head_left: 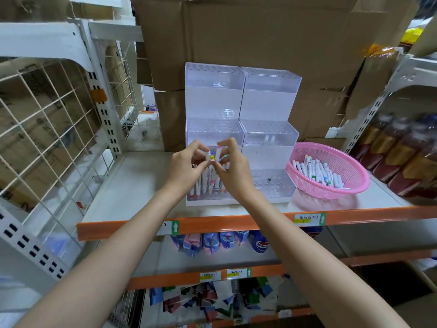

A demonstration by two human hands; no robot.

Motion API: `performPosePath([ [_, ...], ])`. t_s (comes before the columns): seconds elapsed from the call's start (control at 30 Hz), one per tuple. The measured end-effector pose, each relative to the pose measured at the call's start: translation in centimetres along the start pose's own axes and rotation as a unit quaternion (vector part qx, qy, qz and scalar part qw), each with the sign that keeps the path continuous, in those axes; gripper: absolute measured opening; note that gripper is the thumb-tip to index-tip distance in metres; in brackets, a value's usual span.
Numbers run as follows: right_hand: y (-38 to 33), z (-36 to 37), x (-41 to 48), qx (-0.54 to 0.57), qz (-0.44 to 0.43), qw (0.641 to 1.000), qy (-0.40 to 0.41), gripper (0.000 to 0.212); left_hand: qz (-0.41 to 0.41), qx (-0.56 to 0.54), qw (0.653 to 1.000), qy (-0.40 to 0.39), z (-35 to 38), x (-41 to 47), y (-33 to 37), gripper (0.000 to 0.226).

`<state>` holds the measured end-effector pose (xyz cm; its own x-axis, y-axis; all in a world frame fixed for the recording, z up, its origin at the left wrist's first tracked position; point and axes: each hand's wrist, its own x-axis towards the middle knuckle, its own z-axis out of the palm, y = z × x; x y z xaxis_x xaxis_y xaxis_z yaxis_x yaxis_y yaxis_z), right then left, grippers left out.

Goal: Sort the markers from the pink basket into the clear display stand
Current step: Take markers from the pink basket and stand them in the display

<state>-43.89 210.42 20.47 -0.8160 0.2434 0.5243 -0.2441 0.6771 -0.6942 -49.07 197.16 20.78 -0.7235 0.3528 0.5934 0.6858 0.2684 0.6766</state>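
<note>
A clear tiered display stand (269, 110) sits on the white shelf (132, 185). Several white markers (208, 183) stand upright in its lowest left tier. My left hand (186, 166) pinches a white marker (208, 155) by its top, above that tier. My right hand (234, 166) holds a few markers (218, 150) with coloured caps, right beside the left hand. The pink basket (331, 188) stands to the right of the stand, with several white markers (316, 171) lying inside. Two marker tips (270, 138) show in the middle right tier.
Cardboard boxes (260, 39) rise behind the stand. A white wire grid panel (47, 129) closes the left side. Dark bottles (402, 157) stand at the right of the basket. Orange-edged lower shelves (212, 275) carry packets.
</note>
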Motion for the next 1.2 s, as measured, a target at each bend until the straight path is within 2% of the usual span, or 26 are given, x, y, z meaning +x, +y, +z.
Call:
performPosePath([
  [0.13, 0.2, -0.1, -0.2, -0.019, -0.01, 1.0, -0.003, 0.027, 0.027, 0.055, 0.998, -0.001, -0.2, -0.1, -0.2, 0.02],
  [0.3, 0.4, 0.0, -0.5, -0.028, -0.017, 0.999, -0.007, 0.023, 0.087, 0.173, 0.98, -0.047, -0.2, -0.3, -0.5, 0.017],
  [0.8, 0.5, 0.0, -0.6, -0.021, -0.01, 1.0, -0.005, 0.021, 0.097, 0.211, 0.972, -0.036, 0.4, -0.9, -1.3, 0.021],
  [1.2, 1.1, 0.6, -1.1, -0.064, -0.018, 0.998, -0.014, 0.02, 0.126, 0.226, 0.966, -0.025, -0.1, -1.0, -1.4, 0.014],
])
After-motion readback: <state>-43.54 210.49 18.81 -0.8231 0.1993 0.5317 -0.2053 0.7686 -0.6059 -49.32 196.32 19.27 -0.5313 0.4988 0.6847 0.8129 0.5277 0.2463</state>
